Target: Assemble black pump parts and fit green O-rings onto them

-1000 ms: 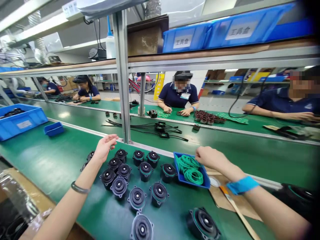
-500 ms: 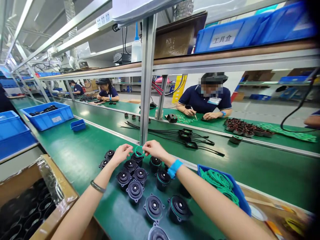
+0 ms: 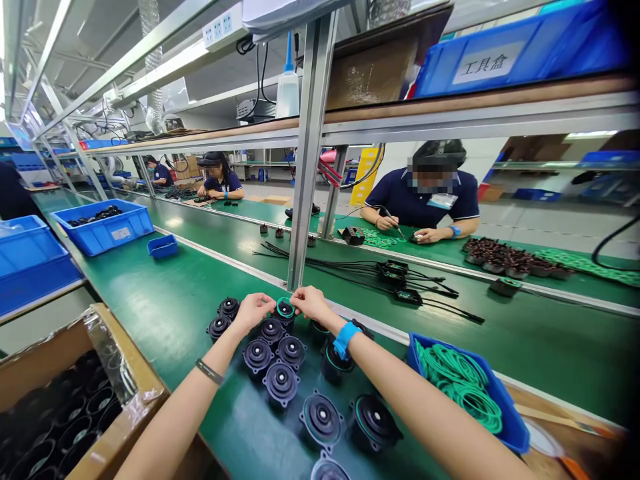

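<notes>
A thin green rubber ring point(image 3: 279, 313) is stretched between my two hands, just over the top of a round black pump housing point(image 3: 287, 323) at the back of the group. My left hand point(image 3: 256, 311) pinches the ring's left edge with its fingertips. On the opposite side, the fingers of my right hand point(image 3: 311, 304) are closed on the ring's right edge. Whether the ring touches the housing I cannot tell. Several like housings, among them a nearer black housing point(image 3: 281, 381), stand upright around my forearms. Some of those on the right carry a green ring around the rim.
Right of my right forearm, a blue bin point(image 3: 515, 417) holds many green rings. A cardboard box point(image 3: 150, 393) of black parts is at lower left. A metal post point(image 3: 305, 167) rises behind my hands. Cabled black parts point(image 3: 395, 273) lie beyond the rail. A co-worker point(image 3: 425, 200) sits opposite.
The ring has come down from in front of the housing to lie over its top, with both hands following. The whole view has shifted slightly.
</notes>
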Tool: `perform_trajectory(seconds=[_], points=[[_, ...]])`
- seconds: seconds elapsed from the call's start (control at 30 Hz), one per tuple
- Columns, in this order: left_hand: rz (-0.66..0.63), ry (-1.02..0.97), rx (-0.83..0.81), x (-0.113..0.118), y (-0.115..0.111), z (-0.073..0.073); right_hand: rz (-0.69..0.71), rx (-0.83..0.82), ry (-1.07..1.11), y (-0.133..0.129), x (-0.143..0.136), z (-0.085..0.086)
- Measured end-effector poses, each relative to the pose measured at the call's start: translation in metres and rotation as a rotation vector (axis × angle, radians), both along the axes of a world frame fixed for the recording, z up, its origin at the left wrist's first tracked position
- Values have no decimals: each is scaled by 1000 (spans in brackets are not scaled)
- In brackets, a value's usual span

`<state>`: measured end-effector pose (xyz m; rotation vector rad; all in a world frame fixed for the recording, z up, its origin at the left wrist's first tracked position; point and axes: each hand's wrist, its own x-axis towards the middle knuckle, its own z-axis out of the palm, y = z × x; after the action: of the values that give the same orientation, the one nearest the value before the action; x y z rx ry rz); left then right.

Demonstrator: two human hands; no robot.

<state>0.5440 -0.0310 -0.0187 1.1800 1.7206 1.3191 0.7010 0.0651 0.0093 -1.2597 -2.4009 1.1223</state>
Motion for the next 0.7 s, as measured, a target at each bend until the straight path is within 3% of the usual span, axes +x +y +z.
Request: perform_trajectory(seconds=[0.3, 0.47, 0.7], points=[[-2, -27, 33, 1, 4, 2, 11, -94, 139, -14, -2, 12], [23, -92, 25, -1, 4, 4, 84, -233, 173, -16, 2, 21], [53, -178, 51, -6, 0, 4, 82, -348, 260, -13, 7, 19]])
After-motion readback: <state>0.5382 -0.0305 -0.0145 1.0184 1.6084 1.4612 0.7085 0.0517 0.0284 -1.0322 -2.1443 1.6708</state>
